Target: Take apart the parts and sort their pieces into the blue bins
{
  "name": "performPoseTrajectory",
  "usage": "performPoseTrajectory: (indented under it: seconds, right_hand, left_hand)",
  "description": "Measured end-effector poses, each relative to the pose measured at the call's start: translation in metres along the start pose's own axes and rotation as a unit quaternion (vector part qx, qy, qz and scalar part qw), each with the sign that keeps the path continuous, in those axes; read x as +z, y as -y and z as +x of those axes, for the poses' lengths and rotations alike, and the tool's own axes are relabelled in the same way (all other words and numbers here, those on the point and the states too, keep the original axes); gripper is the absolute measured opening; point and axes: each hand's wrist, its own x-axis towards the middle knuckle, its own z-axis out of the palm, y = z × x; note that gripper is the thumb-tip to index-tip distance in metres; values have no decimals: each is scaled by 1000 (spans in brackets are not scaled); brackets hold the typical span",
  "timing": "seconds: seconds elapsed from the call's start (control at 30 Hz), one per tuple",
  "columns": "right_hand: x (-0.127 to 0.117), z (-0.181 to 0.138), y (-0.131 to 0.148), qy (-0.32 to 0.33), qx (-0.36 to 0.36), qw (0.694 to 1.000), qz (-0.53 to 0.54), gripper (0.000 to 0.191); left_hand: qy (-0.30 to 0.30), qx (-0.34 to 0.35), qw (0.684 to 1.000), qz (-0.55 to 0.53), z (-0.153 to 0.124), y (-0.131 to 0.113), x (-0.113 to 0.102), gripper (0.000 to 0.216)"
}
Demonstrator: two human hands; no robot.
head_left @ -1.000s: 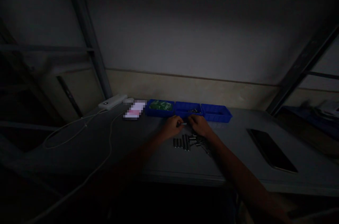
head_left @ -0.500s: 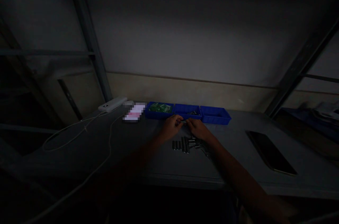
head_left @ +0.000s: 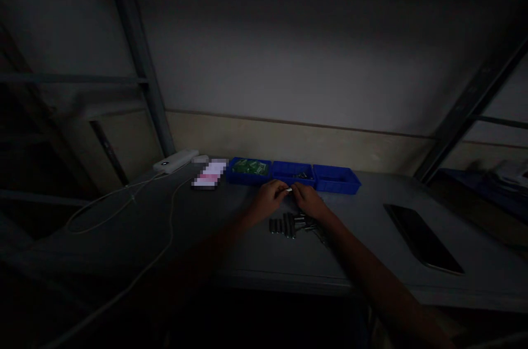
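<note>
Between the fingertips of both hands is a small pale piece, too small and dim to name. My left hand pinches it from the left with closed fingers. From the other side my right hand grips it, fingers curled. Just below the hands, dark metallic cylinders lie on the grey table, several lined up side by side and others loosely heaped near my right wrist. Behind the hands stands a blue bin with small shiny parts in it.
A blue bin with green packets is at left, another blue bin at right. A dark tablet-like slab lies at right. A white device with a cable and a blurred lit screen sit left.
The small piece between my fingertips now shows brighter, as if turned. Both hands have stayed in nearly the same place; the cylinders and bins have not moved.
</note>
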Motion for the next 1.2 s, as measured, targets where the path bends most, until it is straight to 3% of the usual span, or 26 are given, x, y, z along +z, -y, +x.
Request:
performPoseTrajectory:
  seconds: [0.27, 0.47, 0.67, 0.97, 1.1, 1.2]
  right_hand:
    - [-6, 1, 3, -3, 15, 1000, -13, 26]
    - [-26, 2, -17, -109, 171, 970, -133, 29]
    - [-35, -1, -22, -61, 212, 956, -191, 31]
    - [-32, 0, -12, 20, 225, 950, -215, 66]
    - [-31, -1, -2, -14, 194, 964, -179, 52]
    - [-27, -2, 9, -12, 113, 986, -122, 39]
  left_hand:
    - [-1, 0, 1000, 21, 1, 2, -1, 13]
    - [-6, -5, 1000, 20, 2, 2, -1, 11]
    - [9, 2, 999, 33, 0, -1, -1, 10]
    - [7, 8, 999, 34, 0, -4, -1, 10]
    - [-3, 8, 1000, 20, 1, 0, 0, 11]
    - [-12, -10, 999, -30, 3, 1, -1, 12]
